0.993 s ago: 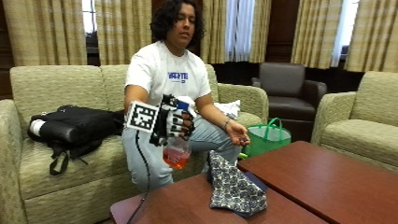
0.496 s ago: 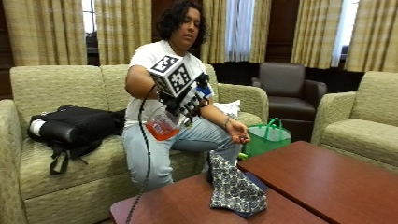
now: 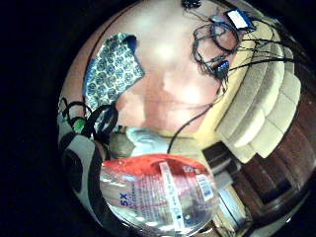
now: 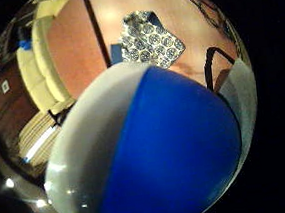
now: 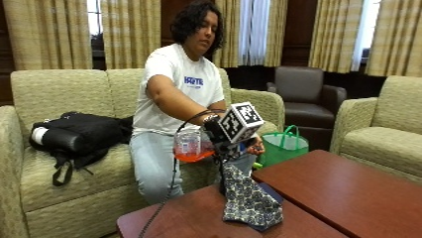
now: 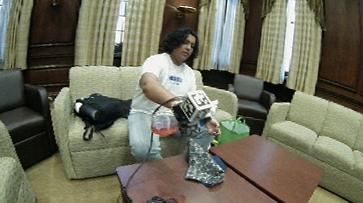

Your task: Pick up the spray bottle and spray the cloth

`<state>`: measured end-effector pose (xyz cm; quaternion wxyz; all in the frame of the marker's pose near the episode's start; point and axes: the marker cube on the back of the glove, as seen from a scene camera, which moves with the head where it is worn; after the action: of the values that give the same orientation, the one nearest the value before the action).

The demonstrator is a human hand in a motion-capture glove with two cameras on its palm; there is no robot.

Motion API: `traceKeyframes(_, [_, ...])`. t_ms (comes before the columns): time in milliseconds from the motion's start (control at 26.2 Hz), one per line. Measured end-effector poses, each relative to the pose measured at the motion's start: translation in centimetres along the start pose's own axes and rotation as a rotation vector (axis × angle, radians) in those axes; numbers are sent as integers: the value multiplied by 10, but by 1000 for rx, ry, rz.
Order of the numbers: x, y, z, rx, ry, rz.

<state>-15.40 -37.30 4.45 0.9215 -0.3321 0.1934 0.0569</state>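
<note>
- A person sits on a sofa (image 5: pixel 59 168) behind the counter (image 5: pixel 198 220), leaning forward with the right arm stretched out over its near edge.
- The gloved right hand (image 5: pixel 221 136) has its grip wrapped around the spray bottle (image 5: pixel 192 147), grasping it at the neck end.
- The spray bottle is held in the air, tipped roughly sideways, its clear body with orange-red liquid pointing back toward the person's knees and away from the cloth (image 5: pixel 249 201).
- The bottle is just above and to the sofa side of the cloth, not touching it.
- The cloth, dark with a pale repeating pattern, is lifted at its top end right below the gloved hand and hangs down to a heap on the counter.
- The person's bare hand (image 5: pixel 256 146) is just behind the top of the cloth; whether it is the one holding the cloth up cannot be told.
- In the little-finger-side palm view the bottle's labelled body (image 3: pixel 158 195) fills the space nearest the palm, with the cloth (image 3: pixel 112 66) lying farther off on the counter (image 3: pixel 168 74).
- In the thumb-side palm view a blue and white rounded part of the bottle (image 4: pixel 157 155) sits close against the palm, with the cloth (image 4: pixel 150 39) beyond it.
- A black bag (image 5: pixel 76 136) lies on the sofa beside the person, well apart from the cloth.
- A green bag (image 5: pixel 284 146) stands on the floor beyond the cloth.
</note>
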Motion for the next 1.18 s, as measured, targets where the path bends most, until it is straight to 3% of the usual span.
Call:
traceKeyframes(382, [-36,-72,87,-181,269,128])
traceKeyframes(726, [-43,-96,125,-213,281,174])
traceKeyframes(955, [-48,-87,112,-170,260,160])
traceKeyframes(1184, [-55,-49,42,4,113,83])
